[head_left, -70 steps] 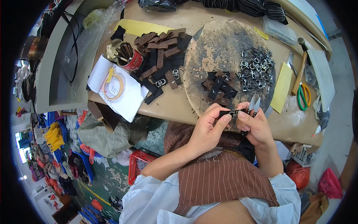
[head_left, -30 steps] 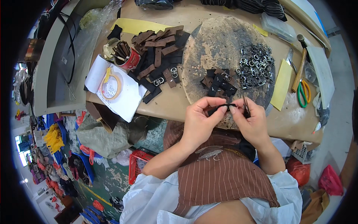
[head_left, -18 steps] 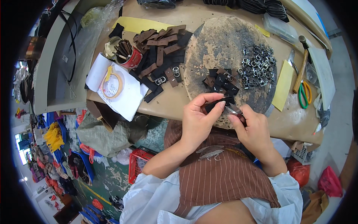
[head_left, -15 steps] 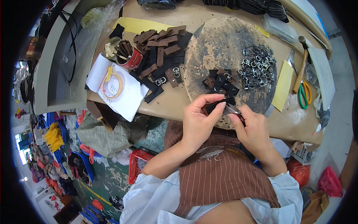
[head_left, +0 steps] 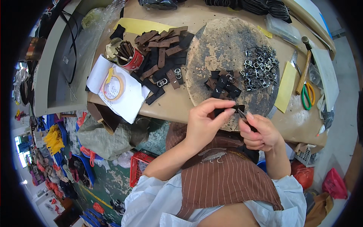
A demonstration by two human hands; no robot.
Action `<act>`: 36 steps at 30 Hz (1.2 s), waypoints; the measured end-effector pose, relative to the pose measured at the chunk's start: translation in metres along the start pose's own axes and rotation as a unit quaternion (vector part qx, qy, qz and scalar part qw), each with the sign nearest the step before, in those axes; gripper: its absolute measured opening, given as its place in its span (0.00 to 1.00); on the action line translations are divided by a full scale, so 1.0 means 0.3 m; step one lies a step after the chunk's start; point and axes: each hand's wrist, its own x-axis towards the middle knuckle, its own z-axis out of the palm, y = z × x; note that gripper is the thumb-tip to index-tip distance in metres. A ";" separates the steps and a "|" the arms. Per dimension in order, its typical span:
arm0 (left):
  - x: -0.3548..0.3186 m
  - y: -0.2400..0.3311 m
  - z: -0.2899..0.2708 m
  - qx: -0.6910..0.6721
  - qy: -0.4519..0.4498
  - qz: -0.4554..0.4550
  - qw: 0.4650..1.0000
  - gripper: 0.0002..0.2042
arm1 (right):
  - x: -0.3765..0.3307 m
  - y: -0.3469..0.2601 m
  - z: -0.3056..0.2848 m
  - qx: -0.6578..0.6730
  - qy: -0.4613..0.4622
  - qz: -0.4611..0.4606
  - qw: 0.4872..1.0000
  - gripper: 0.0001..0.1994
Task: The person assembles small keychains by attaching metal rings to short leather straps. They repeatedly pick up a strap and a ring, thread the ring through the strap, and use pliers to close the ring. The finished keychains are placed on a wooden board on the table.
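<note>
My left hand (head_left: 205, 123) pinches a short black strap piece (head_left: 239, 108) between thumb and fingertips, above the near edge of a round worn block (head_left: 204, 49). Wrapped round a small dark-handled pair of pliers (head_left: 249, 124), my right hand (head_left: 264, 133) holds its tip against the strap's right end. Whether the jaws grip the strap is too small to tell. Just beyond my hands lies a little heap of black and brown strap pieces (head_left: 223, 90) with metal bits on them. To its right on the block is a pile of silver metal clasps (head_left: 261, 68).
Left of the block lie brown and black straps (head_left: 162, 53), a red tin of brown sticks (head_left: 132, 58), and a notepad (head_left: 124, 100) with a tape roll (head_left: 121, 89). At right are a hammer (head_left: 305, 72), scissors (head_left: 306, 96) and yellow card (head_left: 286, 87).
My right hand has turned, its fingers now curled round the pliers in a fuller grip. The strap and my left hand have shifted slightly to the right.
</note>
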 end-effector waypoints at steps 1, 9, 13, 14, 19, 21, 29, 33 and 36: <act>0.007 0.008 0.003 -0.069 0.008 -0.081 0.994 0.09 | -0.003 0.012 0.020 -0.085 0.049 -0.054 0.994 0.18; 0.002 0.030 -0.015 -0.267 -0.016 -0.195 0.944 0.17 | 0.011 0.052 0.075 -0.525 0.238 -0.267 0.772 0.09; -0.009 0.026 -0.009 -0.230 -0.017 -0.153 0.961 0.19 | 0.039 0.052 0.115 -0.610 0.274 -0.266 0.695 0.09; -0.010 0.026 -0.006 -0.217 -0.012 -0.145 0.965 0.19 | 0.047 0.053 0.116 -0.626 0.282 -0.267 0.676 0.09; -0.016 0.016 0.019 -0.170 0.008 -0.099 0.980 0.19 | 0.078 0.062 0.115 -0.637 0.300 -0.278 0.653 0.10; -0.020 0.010 0.020 -0.151 0.003 -0.075 0.986 0.19 | 0.082 0.064 0.114 -0.641 0.303 -0.284 0.645 0.11; -0.035 -0.004 0.035 0.033 0.015 0.065 0.997 0.19 | 0.084 0.070 0.097 -0.651 0.282 -0.300 0.638 0.13; -0.038 -0.001 0.016 0.047 -0.026 0.090 0.994 0.18 | 0.058 0.039 0.033 -0.293 0.101 -0.101 0.945 0.18; -0.035 0.000 0.000 0.024 -0.082 0.058 0.995 0.18 | 0.030 0.027 0.002 -0.015 -0.011 0.019 1.000 0.19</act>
